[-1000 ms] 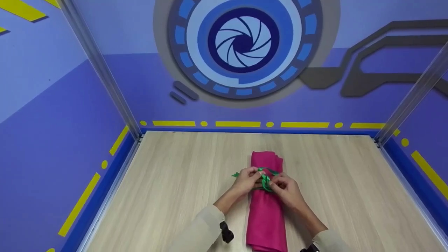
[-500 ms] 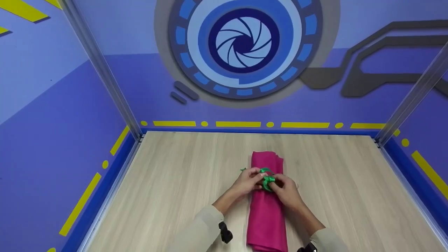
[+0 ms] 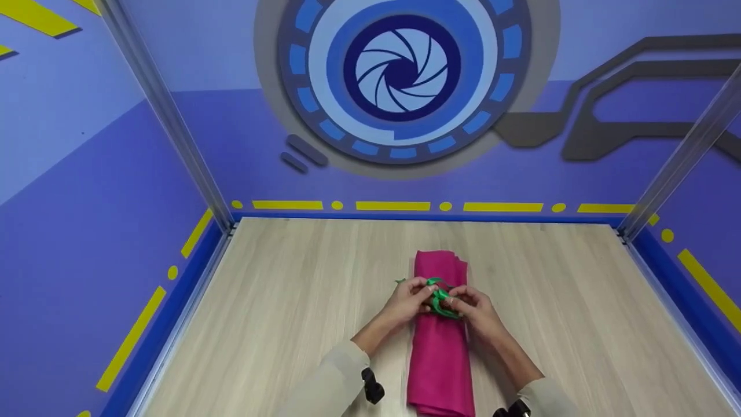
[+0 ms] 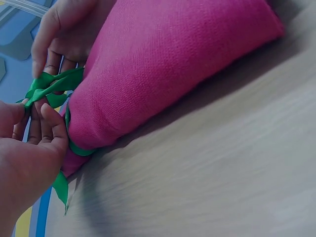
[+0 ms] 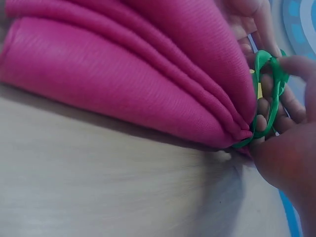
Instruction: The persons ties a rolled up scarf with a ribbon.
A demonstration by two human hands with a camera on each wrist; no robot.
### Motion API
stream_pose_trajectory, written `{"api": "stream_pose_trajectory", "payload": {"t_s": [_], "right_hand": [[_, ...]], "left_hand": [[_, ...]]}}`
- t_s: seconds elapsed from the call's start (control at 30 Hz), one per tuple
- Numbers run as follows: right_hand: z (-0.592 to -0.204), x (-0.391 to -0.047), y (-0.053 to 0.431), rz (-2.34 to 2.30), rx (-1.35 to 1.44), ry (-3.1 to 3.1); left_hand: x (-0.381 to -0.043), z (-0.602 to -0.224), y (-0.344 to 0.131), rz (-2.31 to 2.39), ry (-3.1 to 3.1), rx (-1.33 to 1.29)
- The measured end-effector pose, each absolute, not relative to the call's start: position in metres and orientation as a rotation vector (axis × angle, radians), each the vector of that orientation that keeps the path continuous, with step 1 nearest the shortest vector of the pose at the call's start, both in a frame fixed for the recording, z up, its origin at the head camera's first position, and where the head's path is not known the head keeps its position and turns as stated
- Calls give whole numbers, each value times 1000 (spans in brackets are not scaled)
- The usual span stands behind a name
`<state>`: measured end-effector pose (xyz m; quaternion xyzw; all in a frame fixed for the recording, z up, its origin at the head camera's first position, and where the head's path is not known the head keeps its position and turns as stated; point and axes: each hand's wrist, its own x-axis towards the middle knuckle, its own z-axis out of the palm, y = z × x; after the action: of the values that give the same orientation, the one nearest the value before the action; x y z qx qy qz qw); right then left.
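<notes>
A folded bundle of pink cloth lies lengthwise on the table, drawn in near its far end by a green ribbon. Over the bundle, my left hand pinches the ribbon between thumb and fingers. From the other side my right hand also grips it with thumb and fingertips. Seen from the left wrist, the ribbon crosses and loops between both hands, and one loose tail hangs below. In the right wrist view a loop of ribbon stands off the cloth, gathered tight where it is bound.
The wooden table surrounds the bundle. Behind it rises a blue and purple printed wall, with metal posts at the corners. A black strap hangs at the left sleeve.
Both hands stay at the bundle with small finger movements. The green loops between them have shifted shape, and less of the ribbon tail shows left of my left hand than a second ago.
</notes>
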<state>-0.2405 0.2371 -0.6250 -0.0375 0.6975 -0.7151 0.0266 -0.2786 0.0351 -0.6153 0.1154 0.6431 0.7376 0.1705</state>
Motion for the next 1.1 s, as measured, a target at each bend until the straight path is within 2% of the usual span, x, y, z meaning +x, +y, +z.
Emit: {"api": "stream_pose_trajectory", "payload": {"t_s": [0.13,0.5,1.1], "right_hand": [[-623,-240,238,-2236,-58,2149],[-624,-240,244,-2158,-164,2281],[-613,-236,255,-2128,-127,2407]], "left_hand": [[-279,-615,35,2093,1828,351],[-277,-615,32,2088,1852,351],[-273,-610,27,2091,1921,352]]}}
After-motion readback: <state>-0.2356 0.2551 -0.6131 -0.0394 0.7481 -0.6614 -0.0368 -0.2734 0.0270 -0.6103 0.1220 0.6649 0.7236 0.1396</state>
